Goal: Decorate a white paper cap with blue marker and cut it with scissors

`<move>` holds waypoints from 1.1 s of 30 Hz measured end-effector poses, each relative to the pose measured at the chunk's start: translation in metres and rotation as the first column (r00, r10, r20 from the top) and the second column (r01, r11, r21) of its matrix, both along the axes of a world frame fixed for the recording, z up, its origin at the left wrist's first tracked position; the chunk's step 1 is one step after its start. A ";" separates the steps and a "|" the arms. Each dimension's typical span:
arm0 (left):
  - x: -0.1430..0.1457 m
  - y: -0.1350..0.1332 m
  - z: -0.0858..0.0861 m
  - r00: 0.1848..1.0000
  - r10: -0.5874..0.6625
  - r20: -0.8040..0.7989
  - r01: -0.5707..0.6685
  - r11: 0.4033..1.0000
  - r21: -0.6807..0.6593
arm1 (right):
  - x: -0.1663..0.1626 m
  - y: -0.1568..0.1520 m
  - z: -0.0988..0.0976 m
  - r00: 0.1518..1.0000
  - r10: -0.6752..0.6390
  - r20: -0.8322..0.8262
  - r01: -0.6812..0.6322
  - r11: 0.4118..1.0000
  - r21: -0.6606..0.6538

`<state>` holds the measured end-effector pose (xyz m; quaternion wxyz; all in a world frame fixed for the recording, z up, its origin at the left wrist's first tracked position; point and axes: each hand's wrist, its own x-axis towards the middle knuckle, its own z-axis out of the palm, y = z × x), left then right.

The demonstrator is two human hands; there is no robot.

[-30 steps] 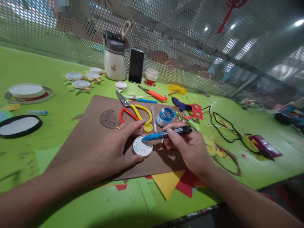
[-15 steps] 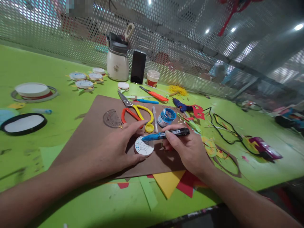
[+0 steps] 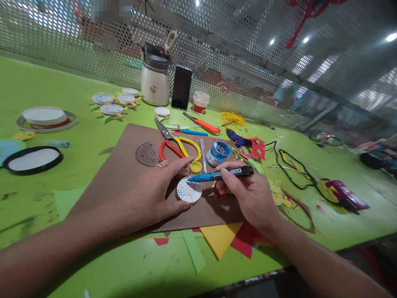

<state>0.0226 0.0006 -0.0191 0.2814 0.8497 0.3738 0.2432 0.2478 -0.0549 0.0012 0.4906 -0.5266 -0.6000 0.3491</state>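
Blue-dotted white disc (image 3: 191, 194) on a brown board (image 3: 111, 165). The left hand (image 3: 151, 186) curves around it, how firmly unclear; the right hand (image 3: 252, 196) grips a blue marker (image 3: 207, 177), tip at the disc's far side. Should the disc slip, strokes may stray.

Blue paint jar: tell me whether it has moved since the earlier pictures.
No. Against the scissors lying to its left, the blue paint jar keeps the same place; no shift either way shows.

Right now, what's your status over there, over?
Left grip curved around white disc. Right grip holding blue-and-black marker, tip over disc. Disc partly dotted blue. Scissors, open blue jar close beyond, apart from disc.
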 end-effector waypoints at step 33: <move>0.000 0.002 -0.001 1.000 -0.021 -0.007 0.021 0.999 0.024 | -0.005 -0.002 0.001 1.000 0.008 -0.015 -0.008 1.000 0.028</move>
